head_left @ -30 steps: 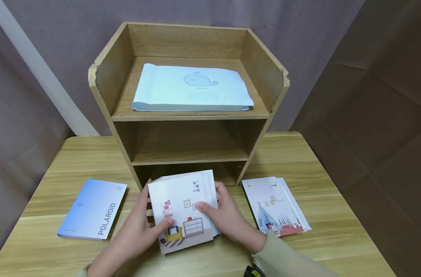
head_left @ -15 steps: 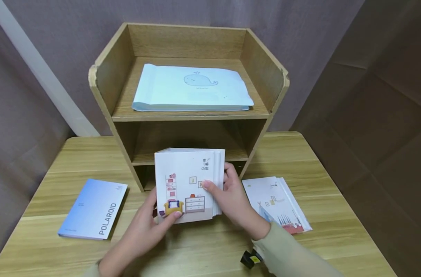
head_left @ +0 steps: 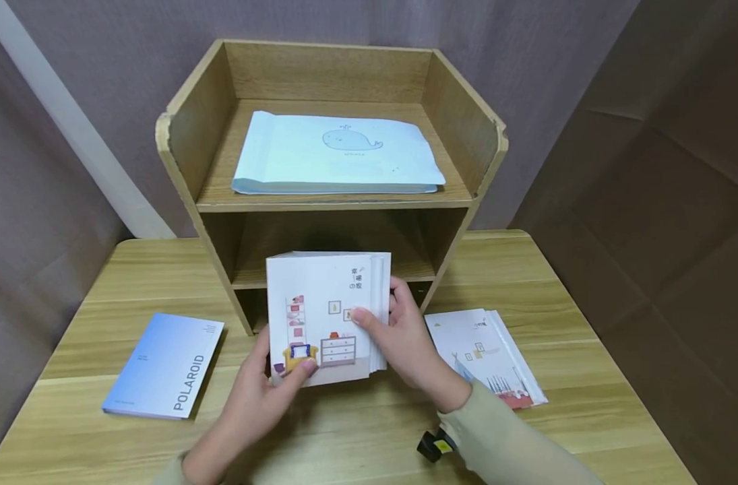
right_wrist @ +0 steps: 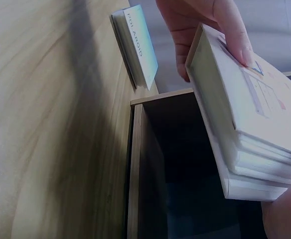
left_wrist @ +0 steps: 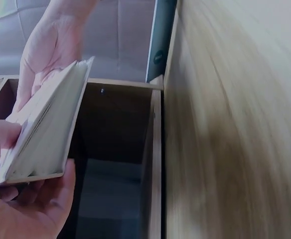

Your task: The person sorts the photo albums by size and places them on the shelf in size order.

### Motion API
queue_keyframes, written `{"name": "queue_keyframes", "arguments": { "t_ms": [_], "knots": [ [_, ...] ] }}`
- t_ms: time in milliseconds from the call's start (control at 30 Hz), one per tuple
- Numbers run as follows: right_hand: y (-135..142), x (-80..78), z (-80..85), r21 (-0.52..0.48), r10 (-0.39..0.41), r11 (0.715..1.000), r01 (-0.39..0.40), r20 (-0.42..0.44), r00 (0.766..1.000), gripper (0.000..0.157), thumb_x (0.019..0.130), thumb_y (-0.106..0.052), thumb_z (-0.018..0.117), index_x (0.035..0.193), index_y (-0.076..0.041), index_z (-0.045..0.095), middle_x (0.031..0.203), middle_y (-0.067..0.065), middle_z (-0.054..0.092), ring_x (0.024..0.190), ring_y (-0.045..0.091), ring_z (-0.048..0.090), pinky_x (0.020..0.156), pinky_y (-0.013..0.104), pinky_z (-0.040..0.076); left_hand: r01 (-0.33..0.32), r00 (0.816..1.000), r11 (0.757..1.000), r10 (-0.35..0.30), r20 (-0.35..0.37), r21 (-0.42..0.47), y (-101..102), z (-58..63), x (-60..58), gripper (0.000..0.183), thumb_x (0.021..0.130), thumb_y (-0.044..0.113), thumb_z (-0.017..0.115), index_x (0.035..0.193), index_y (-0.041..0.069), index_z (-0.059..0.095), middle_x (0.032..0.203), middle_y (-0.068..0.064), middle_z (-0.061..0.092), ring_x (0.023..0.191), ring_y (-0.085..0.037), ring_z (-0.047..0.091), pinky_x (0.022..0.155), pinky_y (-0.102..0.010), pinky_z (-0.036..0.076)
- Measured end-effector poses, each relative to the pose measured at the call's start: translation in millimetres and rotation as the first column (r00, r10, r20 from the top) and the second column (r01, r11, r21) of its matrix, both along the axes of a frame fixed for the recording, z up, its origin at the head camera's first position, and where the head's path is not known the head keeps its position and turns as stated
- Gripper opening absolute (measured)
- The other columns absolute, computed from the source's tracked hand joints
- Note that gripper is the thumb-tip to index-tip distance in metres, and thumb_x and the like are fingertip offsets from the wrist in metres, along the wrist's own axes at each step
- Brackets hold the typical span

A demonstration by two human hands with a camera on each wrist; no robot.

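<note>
A thick white photo album (head_left: 320, 289) with a drawn yellow armchair and chest of drawers on its cover is held in both hands, in front of the wooden shelf. My left hand (head_left: 259, 397) grips its lower left corner, thumb on the cover and fingers behind. On the right edge, my right hand (head_left: 405, 350) pinches it, thumb pressing the cover near the little framed pictures. The right wrist view shows the album's (right_wrist: 265, 114) layered spine and page block. Seen from the left wrist, its pages (left_wrist: 51, 129) fan slightly, with left fingers (left_wrist: 51, 199) under it.
Behind stands the wooden shelf (head_left: 332, 207), a whale-print album (head_left: 308, 151) lying on its top level. A blue-white POLAROID album (head_left: 162, 367) lies at left on the table (head_left: 356, 444). At right is another white illustrated album (head_left: 466, 337), partly behind the right forearm.
Both hands have raised the album and moved it towards the shelf, turning it more upright. Over the last half second it has shifted only slightly left and up.
</note>
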State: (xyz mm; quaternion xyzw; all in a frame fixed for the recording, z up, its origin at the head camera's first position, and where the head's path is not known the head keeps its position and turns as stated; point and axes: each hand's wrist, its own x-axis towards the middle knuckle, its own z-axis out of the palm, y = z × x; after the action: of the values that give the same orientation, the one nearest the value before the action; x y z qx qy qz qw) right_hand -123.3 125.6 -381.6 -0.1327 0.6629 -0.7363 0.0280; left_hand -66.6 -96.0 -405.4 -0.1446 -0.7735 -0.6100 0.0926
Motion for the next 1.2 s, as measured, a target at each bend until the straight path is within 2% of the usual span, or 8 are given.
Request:
{"name": "queue_keyframes", "arguments": {
  "t_ms": [133, 233, 467, 700, 1000, 1100, 1200],
  "knots": [
    [-1.4, -2.0, 1.0, 0.018, -0.004, 1.000, 0.004, -0.012, 1.000, 0.056, 0.091, -0.013, 0.069, 0.136, -0.019, 0.035, 0.120, 0.012, 0.063, 0.091, 0.033, 0.068, 0.070, 0.047, 0.058, 0.027, 1.000, 0.997, -0.028, 0.005, 0.078, -2.6, -16.1, -5.0, 0.064, 0.087, 0.012, 0.073, 0.141, 0.023, 0.041, 0.111, 0.002, 0.064, 0.091, -0.018, 0.066, 0.074, -0.031, 0.058],
    [-1.9, -2.7, 2.7, 0.031, -0.006, 1.000, 0.007, -0.019, 1.000, 0.058, 0.091, -0.013, 0.069, 0.137, -0.019, 0.034, 0.119, 0.012, 0.062, 0.091, 0.032, 0.068, 0.069, 0.047, 0.058, 0.035, 0.999, 0.992, -0.035, 0.005, 0.124, -2.6, -16.3, -5.0, 0.062, 0.089, 0.009, 0.070, 0.142, 0.020, 0.039, 0.112, -0.003, 0.063, 0.093, -0.020, 0.066, 0.075, -0.032, 0.058],
    [-0.9, -1.5, 4.4, 0.068, -0.005, 0.998, 0.006, -0.004, 1.000, 0.058, 0.091, -0.012, 0.068, 0.137, -0.014, 0.032, 0.118, 0.014, 0.062, 0.091, 0.031, 0.069, 0.070, 0.045, 0.059, 0.025, 1.000, 0.977, -0.023, -0.010, 0.211, -2.4, -9.2, -6.3, 0.061, 0.091, -0.002, 0.064, 0.144, 0.012, 0.037, 0.111, -0.010, 0.064, 0.093, -0.024, 0.066, 0.076, -0.034, 0.058],
    [-3.3, 2.6, -0.3, 0.142, 0.010, 0.990, -0.016, 0.042, 0.999, 0.058, 0.091, -0.019, 0.069, 0.135, -0.013, 0.031, 0.119, 0.012, 0.062, 0.091, 0.028, 0.069, 0.071, 0.042, 0.059, -0.030, 1.000, 0.977, 0.029, 0.008, 0.212, -3.4, -2.5, -9.1, 0.059, 0.092, 0.000, 0.063, 0.144, 0.014, 0.037, 0.111, -0.009, 0.063, 0.094, -0.023, 0.065, 0.077, -0.032, 0.057],
    [-9.6, 7.6, -7.2, 0.208, 0.080, 0.975, -0.085, 0.030, 0.996, 0.074, 0.086, -0.014, 0.075, 0.141, -0.015, 0.025, 0.122, 0.013, 0.061, 0.098, 0.025, 0.066, 0.078, 0.036, 0.058, -0.089, 0.990, 0.973, 0.110, -0.090, 0.214, -9.2, 8.5, -20.0, 0.050, 0.091, -0.004, 0.062, 0.137, 0.005, 0.045, 0.106, -0.013, 0.063, 0.088, -0.019, 0.064, 0.071, -0.026, 0.056],
    [-10.9, 6.7, -8.6, 0.222, 0.100, 0.970, -0.104, 0.031, 0.994, 0.080, 0.084, -0.013, 0.078, 0.142, -0.018, 0.024, 0.120, 0.010, 0.063, 0.098, 0.025, 0.067, 0.077, 0.036, 0.058, -0.118, 0.989, 0.971, 0.133, -0.057, 0.209, -12.2, 11.2, -23.7, 0.049, 0.092, -0.002, 0.062, 0.137, 0.004, 0.044, 0.107, -0.013, 0.064, 0.089, -0.018, 0.064, 0.072, -0.024, 0.056],
    [-11.9, 5.5, -9.3, 0.231, 0.105, 0.967, -0.112, 0.043, 0.994, 0.081, 0.083, -0.014, 0.079, 0.143, -0.020, 0.024, 0.117, 0.008, 0.065, 0.096, 0.025, 0.067, 0.077, 0.035, 0.057, -0.137, 0.990, 0.972, 0.139, 0.006, 0.189, -14.9, 13.3, -27.4, 0.049, 0.094, 0.003, 0.062, 0.137, 0.003, 0.040, 0.110, -0.013, 0.062, 0.092, -0.018, 0.063, 0.075, -0.024, 0.055]
  ]
}}
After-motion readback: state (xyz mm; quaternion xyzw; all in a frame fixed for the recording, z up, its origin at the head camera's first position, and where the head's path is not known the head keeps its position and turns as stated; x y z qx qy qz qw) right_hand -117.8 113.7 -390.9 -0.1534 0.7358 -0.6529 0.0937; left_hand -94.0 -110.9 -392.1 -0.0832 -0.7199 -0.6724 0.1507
